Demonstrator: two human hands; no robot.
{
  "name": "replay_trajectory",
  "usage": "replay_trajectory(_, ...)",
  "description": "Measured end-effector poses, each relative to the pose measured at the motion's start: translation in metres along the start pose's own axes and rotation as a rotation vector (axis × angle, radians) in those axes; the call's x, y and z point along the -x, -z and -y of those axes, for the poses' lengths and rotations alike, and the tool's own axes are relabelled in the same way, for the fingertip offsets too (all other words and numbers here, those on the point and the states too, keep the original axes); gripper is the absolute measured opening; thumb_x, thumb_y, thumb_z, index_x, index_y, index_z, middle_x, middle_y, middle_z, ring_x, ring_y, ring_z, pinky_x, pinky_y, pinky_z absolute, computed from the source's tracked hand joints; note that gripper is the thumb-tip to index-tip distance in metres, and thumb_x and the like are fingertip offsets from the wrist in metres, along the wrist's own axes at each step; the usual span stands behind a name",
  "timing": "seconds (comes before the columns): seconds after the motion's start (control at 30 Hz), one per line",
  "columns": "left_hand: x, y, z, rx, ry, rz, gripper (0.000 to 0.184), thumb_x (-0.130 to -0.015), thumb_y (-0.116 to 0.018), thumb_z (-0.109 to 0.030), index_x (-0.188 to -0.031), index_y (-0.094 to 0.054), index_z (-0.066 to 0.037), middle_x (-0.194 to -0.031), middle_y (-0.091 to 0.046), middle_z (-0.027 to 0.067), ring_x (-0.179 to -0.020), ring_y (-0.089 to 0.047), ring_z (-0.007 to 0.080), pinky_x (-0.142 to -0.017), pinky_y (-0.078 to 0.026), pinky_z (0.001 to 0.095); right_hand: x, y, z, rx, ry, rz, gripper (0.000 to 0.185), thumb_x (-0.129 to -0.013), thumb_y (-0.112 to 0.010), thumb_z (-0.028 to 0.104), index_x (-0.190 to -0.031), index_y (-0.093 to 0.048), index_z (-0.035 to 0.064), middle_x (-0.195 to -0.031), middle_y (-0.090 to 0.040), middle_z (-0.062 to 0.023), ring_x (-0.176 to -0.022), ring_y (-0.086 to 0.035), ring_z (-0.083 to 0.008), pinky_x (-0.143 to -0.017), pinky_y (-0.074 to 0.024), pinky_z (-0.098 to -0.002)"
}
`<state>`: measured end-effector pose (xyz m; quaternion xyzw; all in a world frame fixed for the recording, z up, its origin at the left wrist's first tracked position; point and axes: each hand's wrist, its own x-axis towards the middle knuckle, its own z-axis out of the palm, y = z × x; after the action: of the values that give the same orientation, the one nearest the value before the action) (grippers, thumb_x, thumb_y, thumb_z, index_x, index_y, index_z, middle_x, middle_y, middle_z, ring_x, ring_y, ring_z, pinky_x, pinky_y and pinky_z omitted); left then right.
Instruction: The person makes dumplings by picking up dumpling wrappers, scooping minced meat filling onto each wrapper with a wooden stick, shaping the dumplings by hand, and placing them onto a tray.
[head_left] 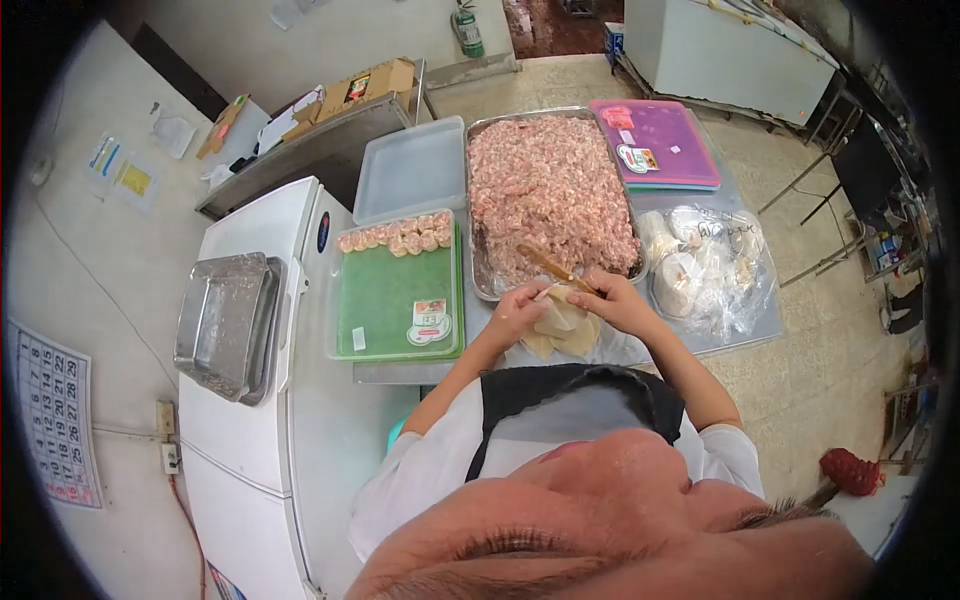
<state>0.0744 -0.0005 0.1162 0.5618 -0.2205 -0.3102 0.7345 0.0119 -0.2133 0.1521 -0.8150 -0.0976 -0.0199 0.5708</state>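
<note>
Tiled floor (780, 385) borders the tabletop (765, 322); near its edge, my left hand (515, 313) pinches a pale wrapper (563, 313), my right hand (616, 303) grips a wooden spatula (546, 263) by the minced meat (550, 185). I judge a hard tug could tear the wrapper.

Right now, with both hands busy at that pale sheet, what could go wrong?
The pale sheet looks thin and could tear between the left hand and right hand. The wooden tool, held in the right hand, might slip into the ground meat. The small meat pieces sit close together, so they may stick.
</note>
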Motion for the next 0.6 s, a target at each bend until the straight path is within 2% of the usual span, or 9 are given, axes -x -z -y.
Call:
replay_trajectory(0.03, 0.002, -0.003, -0.002, -0.179, -0.041, -0.047, 0.028, -0.089, -0.058, -0.012, -0.115, -0.059, -0.001, -0.098, -0.064, 0.0019, -0.088, -0.058, 0.01, -0.079, -0.047, 0.0242, -0.001, 0.0, 0.007, 0.04, 0.026, 0.01, 0.027, -0.084, -0.069, 0.027, -0.083, -0.064, 0.0007, -0.066, -0.052, -0.0058, -0.064, -0.048, -0.0151, -0.058, -0.0385, -0.0319)
replay_trajectory(0.2, 0.007, 0.006, -0.008, -0.251, -0.071, -0.129, 0.026, -0.087, -0.063, -0.01, -0.11, -0.062, 0.0, -0.097, -0.065, 0.0006, -0.087, -0.056, 0.0068, -0.078, -0.046, 0.0225, -0.009, 0.008, 0.005, 0.134, 0.032, 0.06, 0.026, -0.085, -0.067, 0.027, -0.094, -0.066, 0.0026, -0.078, -0.062, -0.0106, -0.072, -0.058, -0.0183, -0.066, -0.0455, -0.0323)
replay_trajectory(0.3, 0.027, 0.008, -0.033, -0.406, -0.061, -0.176, 0.024, -0.085, -0.065, -0.009, -0.107, -0.063, 0.0, -0.092, -0.065, 0.0003, -0.085, -0.056, 0.0066, -0.075, -0.046, 0.0213, -0.023, 0.041, -0.009, 0.238, 0.005, 0.124, 0.026, -0.087, -0.062, 0.026, -0.098, -0.066, 0.0029, -0.085, -0.064, -0.0152, -0.079, -0.062, -0.0257, -0.07, -0.0473, -0.0353)
replay_trajectory(0.37, 0.042, 0.02, -0.045, -0.362, -0.029, -0.243, 0.019, -0.083, -0.067, -0.008, -0.1, -0.064, -0.001, -0.088, -0.065, 0.0008, -0.085, -0.058, 0.0075, -0.073, -0.048, 0.0222, -0.029, 0.069, -0.011, 0.532, 0.007, 0.123, 0.028, -0.089, -0.057, 0.029, -0.094, -0.066, 0.0029, -0.085, -0.065, -0.0187, -0.082, -0.062, -0.0363, -0.072, -0.0483, -0.041)
replay_trajectory(0.4, 0.053, 0.018, -0.054, -0.152, -0.107, -0.197, 0.017, -0.082, -0.068, -0.007, -0.098, -0.065, -0.001, -0.088, -0.065, 0.0015, -0.085, -0.059, 0.0084, -0.072, -0.048, 0.0228, -0.035, 0.081, -0.009, 0.833, -0.019, 0.175, 0.025, -0.086, -0.056, 0.024, -0.082, -0.067, 0.0017, -0.078, -0.065, -0.0184, -0.077, -0.063, -0.0369, -0.068, -0.0498, -0.0431)
replay_trajectory(0.47, 0.067, 0.008, -0.069, 0.261, -0.276, -0.104, 0.015, -0.081, -0.069, -0.006, -0.094, -0.065, -0.001, -0.087, -0.065, 0.0028, -0.086, -0.061, 0.0103, -0.071, -0.049, 0.0238, -0.039, 0.09, -0.012, 1.111, -0.023, 0.157, 0.025, -0.083, -0.06, 0.023, -0.074, -0.066, 0.0015, -0.073, -0.064, -0.0168, -0.072, -0.064, -0.0327, -0.063, -0.0497, -0.0423)
replay_trajectory(0.5, 0.063, 0.004, -0.067, 0.03, -0.261, -0.184, 0.015, -0.08, -0.068, -0.006, -0.094, -0.065, -0.002, -0.088, -0.066, 0.0038, -0.086, -0.062, 0.0118, -0.072, -0.049, 0.025, -0.04, 0.093, -0.013, 1.253, -0.019, 0.142, 0.025, -0.082, -0.061, 0.023, -0.07, -0.066, 0.0014, -0.071, -0.064, -0.0159, -0.07, -0.065, -0.0306, -0.06, -0.0497, -0.0419)
replay_trajectory(0.53, 0.054, 0.001, -0.061, -0.201, -0.24, -0.263, 0.016, -0.08, -0.068, -0.007, -0.095, -0.065, -0.002, -0.089, -0.067, 0.0048, -0.086, -0.063, 0.0133, -0.072, -0.05, 0.0262, -0.038, 0.083, -0.025, 1.314, 0.076, 0.052, 0.017, -0.075, -0.061, 0.015, -0.064, -0.067, 0.0042, -0.065, -0.063, -0.0147, -0.062, -0.065, -0.0292, -0.052, -0.0496, -0.0419)
replay_trajectory(0.6, 0.038, -0.002, -0.053, -0.77, -0.235, -0.319, 0.023, -0.079, -0.066, -0.008, -0.1, -0.063, -0.003, -0.092, -0.067, 0.0084, -0.085, -0.065, 0.018, -0.073, -0.05, 0.0298, -0.025, 0.054, -0.038, 1.312, 0.231, 0.148, 0.013, -0.072, -0.061, 0.013, -0.064, -0.068, 0.0055, -0.065, -0.064, -0.0143, -0.063, -0.066, -0.029, -0.051, -0.0498, -0.0413)
